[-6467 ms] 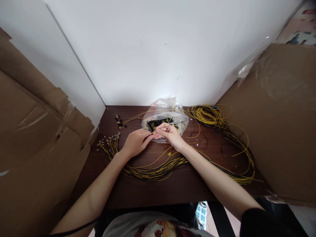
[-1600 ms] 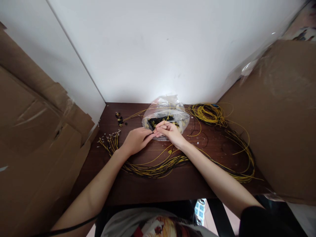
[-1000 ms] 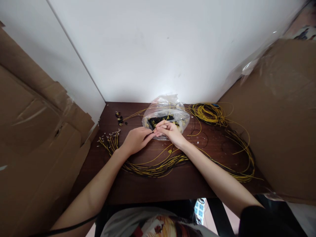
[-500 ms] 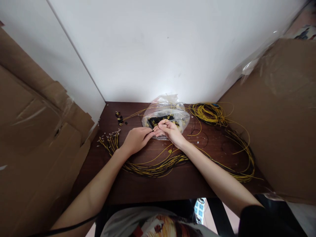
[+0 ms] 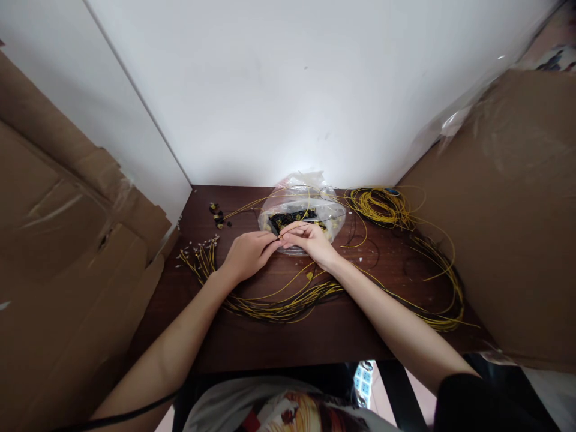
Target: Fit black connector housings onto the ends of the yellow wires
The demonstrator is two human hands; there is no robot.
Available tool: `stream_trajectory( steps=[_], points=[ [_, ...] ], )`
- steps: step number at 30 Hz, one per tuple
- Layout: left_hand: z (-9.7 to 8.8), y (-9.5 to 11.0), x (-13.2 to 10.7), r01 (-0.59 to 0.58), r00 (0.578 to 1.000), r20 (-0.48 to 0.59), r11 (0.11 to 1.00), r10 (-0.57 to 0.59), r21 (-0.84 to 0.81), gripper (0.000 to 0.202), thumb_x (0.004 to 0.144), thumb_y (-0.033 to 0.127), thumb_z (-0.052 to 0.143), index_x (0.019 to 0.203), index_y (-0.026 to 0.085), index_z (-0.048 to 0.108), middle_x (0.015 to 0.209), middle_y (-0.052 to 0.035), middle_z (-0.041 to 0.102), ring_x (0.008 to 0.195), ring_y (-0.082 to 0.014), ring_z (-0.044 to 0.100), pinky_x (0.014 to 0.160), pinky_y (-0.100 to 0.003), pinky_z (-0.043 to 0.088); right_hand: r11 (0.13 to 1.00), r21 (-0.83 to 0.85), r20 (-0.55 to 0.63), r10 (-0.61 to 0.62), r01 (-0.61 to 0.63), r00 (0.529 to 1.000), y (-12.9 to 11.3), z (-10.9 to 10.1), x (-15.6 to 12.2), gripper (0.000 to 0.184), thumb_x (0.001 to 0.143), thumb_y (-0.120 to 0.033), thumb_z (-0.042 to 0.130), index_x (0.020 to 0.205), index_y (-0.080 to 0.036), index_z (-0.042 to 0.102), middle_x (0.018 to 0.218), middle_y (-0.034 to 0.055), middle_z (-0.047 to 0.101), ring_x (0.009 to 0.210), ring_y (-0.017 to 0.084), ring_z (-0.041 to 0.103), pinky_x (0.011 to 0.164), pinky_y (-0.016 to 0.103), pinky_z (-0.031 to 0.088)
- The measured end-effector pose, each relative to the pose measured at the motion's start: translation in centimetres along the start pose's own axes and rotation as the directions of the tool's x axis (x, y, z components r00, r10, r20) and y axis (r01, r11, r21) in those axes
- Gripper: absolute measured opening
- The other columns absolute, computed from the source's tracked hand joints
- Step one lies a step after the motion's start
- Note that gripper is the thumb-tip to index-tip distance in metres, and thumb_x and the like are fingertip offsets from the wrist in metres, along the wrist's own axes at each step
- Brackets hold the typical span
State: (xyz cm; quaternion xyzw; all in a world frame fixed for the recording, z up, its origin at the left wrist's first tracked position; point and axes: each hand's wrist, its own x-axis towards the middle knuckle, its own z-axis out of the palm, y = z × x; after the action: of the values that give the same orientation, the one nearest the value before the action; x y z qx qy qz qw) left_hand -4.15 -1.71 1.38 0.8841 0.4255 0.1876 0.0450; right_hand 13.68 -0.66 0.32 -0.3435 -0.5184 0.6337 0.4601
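My left hand [image 5: 249,254] and my right hand [image 5: 310,241] meet fingertip to fingertip in front of a clear plastic bag [image 5: 335,223]. Pinched in the left fingertips is a small dark piece [image 5: 278,238], too small to name. Closed right beside it, the right fingers grip a thin wire, whose loose part arcs up over the bag. Small black and yellow parts [image 5: 288,218] fill the bag. Below the hands, a bundle of black and yellow wires [image 5: 279,309] curves across the brown table [image 5: 270,345], passing under both forearms.
At the back right lies a coil of yellow and black wire [image 5: 380,207]. Several small black and yellow parts [image 5: 216,215] sit at the back left. Whitish tips [image 5: 209,245] end the bundle's left side. Cardboard stands at left [image 5: 76,240] and right [image 5: 504,222]; a white wall [image 5: 288,90] closes the back.
My right fingers have slid slightly left along the wire, up against the left fingertips. My left hand has hardly moved, and the wire's loop over the bag has shifted a little.
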Motion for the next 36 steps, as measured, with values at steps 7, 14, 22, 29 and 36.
stream_trajectory(
  steps=[7,14,22,29,36],
  points=[
    [-0.14,0.13,0.05,0.003,1.0,0.015,1.0,-0.003,0.01,0.035,0.093,0.035,0.034,0.077,0.017,0.058,0.076,-0.0037,0.064,0.069,-0.0152,0.057,0.061,-0.025,0.035,0.997,0.069,0.001,0.035,-0.035,0.999,0.04,0.08,0.2,0.025,0.065,-0.034,0.073,0.075,-0.013,0.062,0.068,0.0022,0.066,0.063,0.011,0.063,0.065,0.025,0.054],
    [-0.08,0.1,0.03,-0.001,1.0,0.022,1.0,0.001,0.008,0.034,0.093,0.034,0.033,0.076,0.017,0.058,0.076,-0.004,0.064,0.07,-0.015,0.057,0.061,-0.024,0.036,0.985,0.172,0.016,0.02,-0.023,1.0,0.58,-0.02,0.49,0.03,0.065,-0.038,0.073,0.077,-0.016,0.056,0.07,0.0023,0.067,0.06,0.012,0.064,0.06,0.027,0.055],
    [-0.04,0.03,0.0,0.006,1.0,0.026,1.0,-0.006,0.004,0.034,0.093,0.035,0.034,0.082,0.018,0.061,0.079,-0.0044,0.065,0.074,-0.0162,0.058,0.065,-0.025,0.037,1.0,0.002,-0.006,0.007,-0.007,1.0,-0.12,0.13,0.07,0.027,0.061,-0.032,0.076,0.077,-0.014,0.064,0.07,0.0007,0.065,0.062,0.01,0.063,0.066,0.025,0.054],
    [-0.18,0.13,0.06,0.006,1.0,0.03,1.0,-0.006,0.0,0.034,0.093,0.035,0.034,0.079,0.017,0.06,0.078,-0.0044,0.065,0.072,-0.0155,0.058,0.063,-0.024,0.036,0.999,0.023,0.011,0.024,-0.024,1.0,-0.03,0.07,0.2,0.025,0.064,-0.034,0.074,0.074,-0.013,0.063,0.069,0.0013,0.064,0.062,0.011,0.063,0.067,0.026,0.055],
    [-0.06,0.07,0.06,0.018,0.999,0.04,1.0,-0.018,0.01,0.034,0.093,0.034,0.033,0.076,0.017,0.057,0.075,-0.0036,0.063,0.07,-0.0154,0.056,0.062,-0.024,0.035,0.983,0.182,0.016,0.021,-0.024,1.0,0.6,-0.03,0.5,0.031,0.065,-0.036,0.074,0.077,-0.015,0.055,0.069,0.002,0.067,0.06,0.013,0.065,0.058,0.026,0.055]
  ],
)
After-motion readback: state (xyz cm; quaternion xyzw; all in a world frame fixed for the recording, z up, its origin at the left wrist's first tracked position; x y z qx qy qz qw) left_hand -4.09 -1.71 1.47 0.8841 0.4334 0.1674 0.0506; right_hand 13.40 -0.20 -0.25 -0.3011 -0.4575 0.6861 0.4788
